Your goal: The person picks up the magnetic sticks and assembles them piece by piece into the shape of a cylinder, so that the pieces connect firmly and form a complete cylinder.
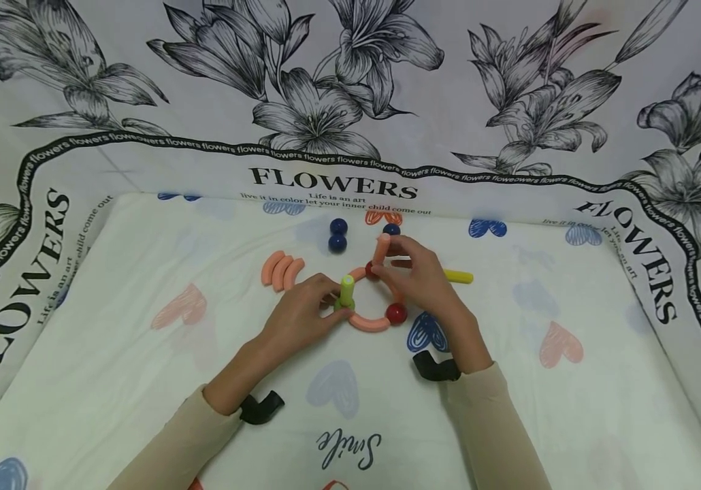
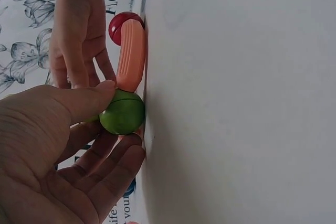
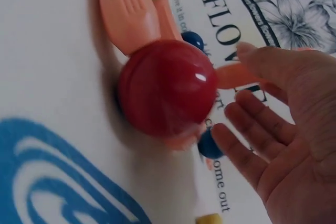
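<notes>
My left hand (image 1: 307, 306) pinches a green ball (image 2: 122, 113) between thumb and fingers. A lime-green rod (image 1: 347, 291) stands upright on that ball. The ball belongs to a ring of curved orange rods and balls on the cloth; one curved orange rod (image 1: 369, 322) runs from it to a red ball (image 1: 396, 313). My right hand (image 1: 420, 272) holds another curved orange rod (image 1: 381, 249) upright at the ring's far side, its lower end right at a second red ball (image 1: 371, 270), partly hidden by the fingers.
Several loose curved orange rods (image 1: 282, 271) lie left of the ring. Two dark blue balls (image 1: 337, 235) sit beyond it, and another blue ball (image 1: 391, 229) is behind my right hand. A yellow rod (image 1: 459, 276) lies to the right on the heart-print cloth (image 1: 485, 422).
</notes>
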### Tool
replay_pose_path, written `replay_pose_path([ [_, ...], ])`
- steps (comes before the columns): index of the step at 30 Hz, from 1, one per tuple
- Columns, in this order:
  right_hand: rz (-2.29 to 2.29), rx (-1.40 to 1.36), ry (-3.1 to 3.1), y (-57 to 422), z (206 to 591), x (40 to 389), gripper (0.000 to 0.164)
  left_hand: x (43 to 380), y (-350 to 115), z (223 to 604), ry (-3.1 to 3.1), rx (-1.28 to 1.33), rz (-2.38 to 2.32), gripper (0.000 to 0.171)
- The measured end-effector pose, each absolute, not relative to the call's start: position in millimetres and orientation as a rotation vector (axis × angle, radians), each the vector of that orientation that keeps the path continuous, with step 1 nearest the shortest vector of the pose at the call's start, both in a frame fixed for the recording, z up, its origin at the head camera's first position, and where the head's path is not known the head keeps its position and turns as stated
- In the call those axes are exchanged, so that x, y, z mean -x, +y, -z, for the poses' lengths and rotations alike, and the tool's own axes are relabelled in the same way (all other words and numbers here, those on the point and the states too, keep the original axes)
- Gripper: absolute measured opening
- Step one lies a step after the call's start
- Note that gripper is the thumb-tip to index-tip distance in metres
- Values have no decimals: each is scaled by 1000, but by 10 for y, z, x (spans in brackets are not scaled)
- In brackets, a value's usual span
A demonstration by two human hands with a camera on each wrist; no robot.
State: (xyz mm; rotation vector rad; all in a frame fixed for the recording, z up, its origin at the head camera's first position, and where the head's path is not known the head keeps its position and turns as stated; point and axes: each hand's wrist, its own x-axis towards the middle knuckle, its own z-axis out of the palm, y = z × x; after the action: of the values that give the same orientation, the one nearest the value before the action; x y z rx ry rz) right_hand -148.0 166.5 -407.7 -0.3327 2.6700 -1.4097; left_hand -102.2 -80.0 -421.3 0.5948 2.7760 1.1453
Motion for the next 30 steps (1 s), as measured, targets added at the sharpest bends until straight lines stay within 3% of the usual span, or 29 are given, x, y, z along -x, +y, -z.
replay_pose_path([
  [5,1249,305,2731,1799,4033,1425,55,1010,-793,4235,2778,-581,-1143,23],
  [19,665,148,2962,2239,4080,1228,40,1001,-795,4270,2795,-590,-1119,22],
  [30,565,149,2979,2338,4114,1281,37,1024,-787,4218,2789,-582,-1130,23],
])
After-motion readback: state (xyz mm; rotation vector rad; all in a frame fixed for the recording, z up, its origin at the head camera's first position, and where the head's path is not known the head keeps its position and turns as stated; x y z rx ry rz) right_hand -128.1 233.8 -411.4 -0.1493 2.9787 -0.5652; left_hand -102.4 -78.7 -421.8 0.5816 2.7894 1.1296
